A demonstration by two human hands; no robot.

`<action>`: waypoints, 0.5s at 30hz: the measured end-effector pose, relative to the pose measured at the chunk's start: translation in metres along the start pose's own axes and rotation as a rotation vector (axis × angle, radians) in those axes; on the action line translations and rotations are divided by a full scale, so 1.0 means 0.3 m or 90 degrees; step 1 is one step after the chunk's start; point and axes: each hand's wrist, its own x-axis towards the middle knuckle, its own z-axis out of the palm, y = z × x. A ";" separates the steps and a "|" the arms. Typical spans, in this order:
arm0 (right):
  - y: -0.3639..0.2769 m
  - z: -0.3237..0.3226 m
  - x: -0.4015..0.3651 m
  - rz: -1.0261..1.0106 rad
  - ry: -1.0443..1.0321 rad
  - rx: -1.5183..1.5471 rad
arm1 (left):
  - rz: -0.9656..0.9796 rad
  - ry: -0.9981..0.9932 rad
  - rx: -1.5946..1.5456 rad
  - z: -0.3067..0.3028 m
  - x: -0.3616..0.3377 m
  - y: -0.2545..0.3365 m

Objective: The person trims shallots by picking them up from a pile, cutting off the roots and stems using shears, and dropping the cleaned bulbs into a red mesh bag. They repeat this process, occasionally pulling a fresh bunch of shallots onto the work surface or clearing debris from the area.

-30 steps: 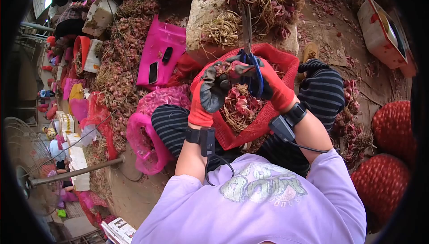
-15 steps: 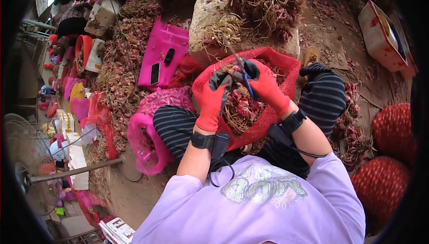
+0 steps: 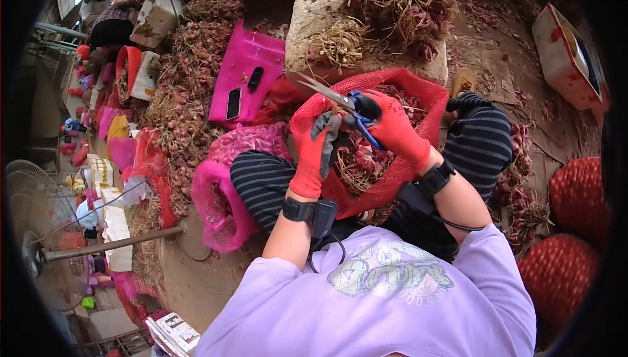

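Note:
My right hand point(image 3: 396, 124), in a red glove with dark fingertips, grips blue-handled scissors point(image 3: 325, 91). Their blades point up and left and look slightly parted. Close against them, my left hand point(image 3: 317, 151) wears a matching glove, its fingers pinched round a shallot point(image 3: 337, 112) that is mostly hidden. Both hands are above a red mesh bag point(image 3: 428, 108), which stands open between my legs. Inside the bag lie loose shallots point(image 3: 366, 157) with dry stalks.
Ahead, a pale foam block point(image 3: 311, 10) carries a shallot bunch point(image 3: 409, 7) and trimmed stalks point(image 3: 340, 43). A phone point(image 3: 233, 104) lies on pink plastic point(image 3: 245, 53). Left are a pink mesh bag point(image 3: 212, 206) and a shallot heap point(image 3: 180, 89); filled red sacks point(image 3: 559, 278) stand right.
The scissors have swung to the left, and their blades now show broadside above my left hand. My left hand has turned slightly and sits a little lower. The view has shifted slightly.

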 end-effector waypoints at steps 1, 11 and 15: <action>0.008 -0.002 0.002 -0.009 -0.028 0.019 | 0.001 -0.017 0.018 -0.006 0.001 0.003; 0.065 0.031 -0.011 0.304 0.011 0.374 | -0.049 -0.119 -0.132 -0.018 -0.037 0.015; 0.078 -0.042 0.002 0.322 0.046 0.547 | -0.035 -0.073 -0.175 -0.010 -0.013 0.034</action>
